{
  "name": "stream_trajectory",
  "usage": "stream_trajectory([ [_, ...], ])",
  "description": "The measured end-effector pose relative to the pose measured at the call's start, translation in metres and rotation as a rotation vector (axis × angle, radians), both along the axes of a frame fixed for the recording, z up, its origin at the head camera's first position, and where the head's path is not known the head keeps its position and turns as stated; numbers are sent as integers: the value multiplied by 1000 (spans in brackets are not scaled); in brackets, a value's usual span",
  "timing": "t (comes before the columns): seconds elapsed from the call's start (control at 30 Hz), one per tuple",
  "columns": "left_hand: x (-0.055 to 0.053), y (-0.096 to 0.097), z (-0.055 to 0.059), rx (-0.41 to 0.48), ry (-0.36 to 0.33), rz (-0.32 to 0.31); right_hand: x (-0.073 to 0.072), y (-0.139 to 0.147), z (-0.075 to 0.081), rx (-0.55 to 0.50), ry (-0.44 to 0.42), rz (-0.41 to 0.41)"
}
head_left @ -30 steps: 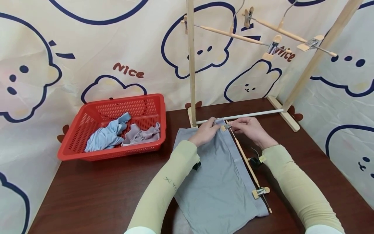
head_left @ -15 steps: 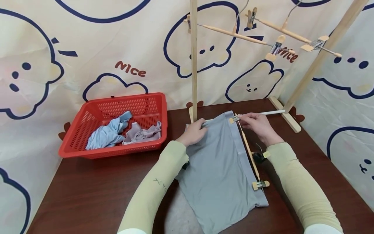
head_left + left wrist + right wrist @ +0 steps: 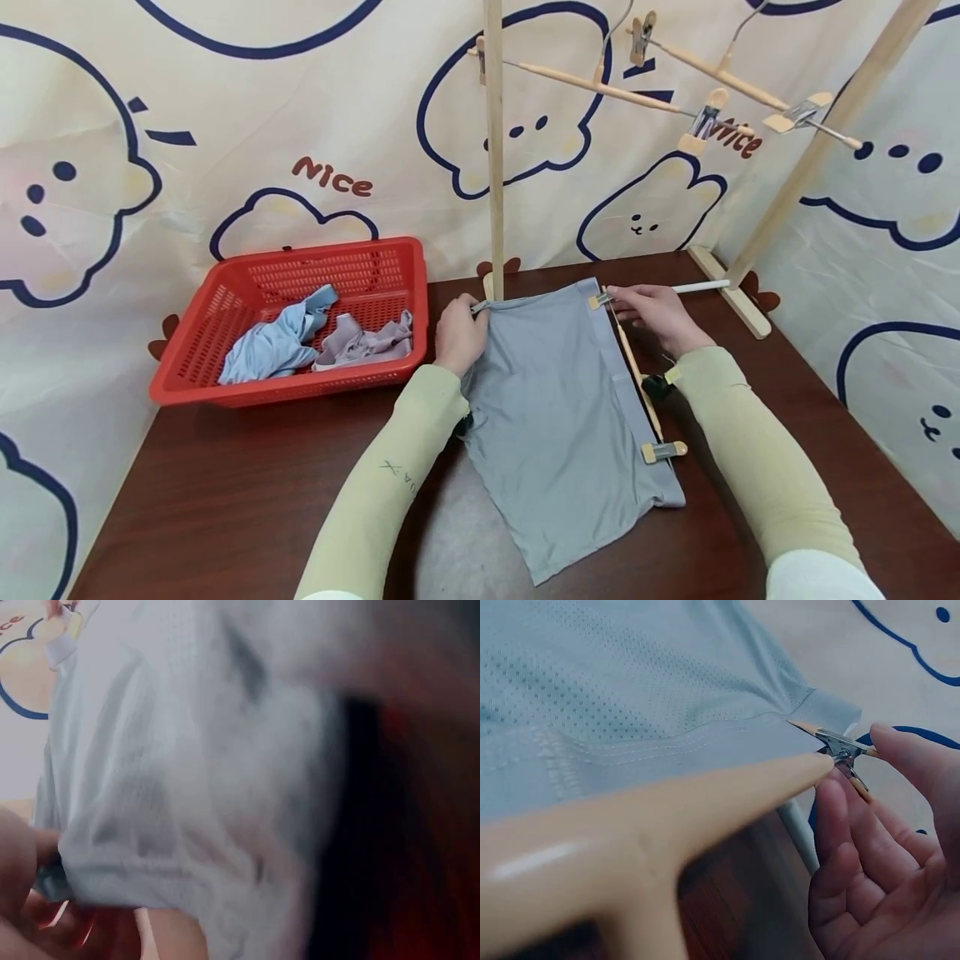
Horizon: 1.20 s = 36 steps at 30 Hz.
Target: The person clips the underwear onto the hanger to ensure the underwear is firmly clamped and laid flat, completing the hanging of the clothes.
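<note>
Light grey shorts (image 3: 551, 408) of mesh-like cloth lie over the table, their waistband along a wooden clip hanger (image 3: 628, 354). My left hand (image 3: 459, 335) pinches the far left corner of the cloth, which looks lifted there. In the left wrist view the cloth (image 3: 142, 802) is blurred and covers most of the fingers. My right hand (image 3: 656, 315) grips the handles of the hanger's far clip (image 3: 841, 750) between thumb and fingers. That clip's tips are on the waistband (image 3: 727, 742). The near clip (image 3: 663, 452) also bites the waistband.
A red basket (image 3: 285, 387) at the left holds a light blue garment (image 3: 273, 342) and a mauve one (image 3: 367, 342). Behind the shorts stands a wooden rack (image 3: 495, 167) with a white lower bar (image 3: 701, 287). Two clip hangers (image 3: 592, 83) hang from above.
My left hand has let go of the waistband near the far clip, moved left and taken the cloth's far left corner. The shorts are spread wider; my right hand stays at the far clip.
</note>
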State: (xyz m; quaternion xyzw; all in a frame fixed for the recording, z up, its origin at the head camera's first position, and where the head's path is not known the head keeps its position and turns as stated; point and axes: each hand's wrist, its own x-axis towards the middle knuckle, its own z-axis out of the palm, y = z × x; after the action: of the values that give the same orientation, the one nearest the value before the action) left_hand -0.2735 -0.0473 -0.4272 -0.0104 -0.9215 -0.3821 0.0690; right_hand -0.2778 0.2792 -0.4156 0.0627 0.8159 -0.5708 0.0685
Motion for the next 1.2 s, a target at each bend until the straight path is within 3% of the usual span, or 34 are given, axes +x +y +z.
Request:
stream_trajectory([
  [0.17,-7,4,2,8,41,138,-11,-4,-6,16,-21,4],
  [0.37,-13,9,9,54,49,185,-19,-9,-12,-12,-24,-17],
  [0.53,-10,11,6,75,4,131,-21,-12,-14,-13,-38,-23],
  [0.7,-4,11,2,11,-35,47,-19,-11,-15,20,-50,-45],
  [0.87,3,12,4,-24,-60,20,-12,-6,-12,61,-60,-56],
  [1.03,10,13,9,-108,-3,9,0,0,-2,75,-24,-69],
  [1.2,23,18,18,-129,73,-57,15,5,11,101,33,-43],
])
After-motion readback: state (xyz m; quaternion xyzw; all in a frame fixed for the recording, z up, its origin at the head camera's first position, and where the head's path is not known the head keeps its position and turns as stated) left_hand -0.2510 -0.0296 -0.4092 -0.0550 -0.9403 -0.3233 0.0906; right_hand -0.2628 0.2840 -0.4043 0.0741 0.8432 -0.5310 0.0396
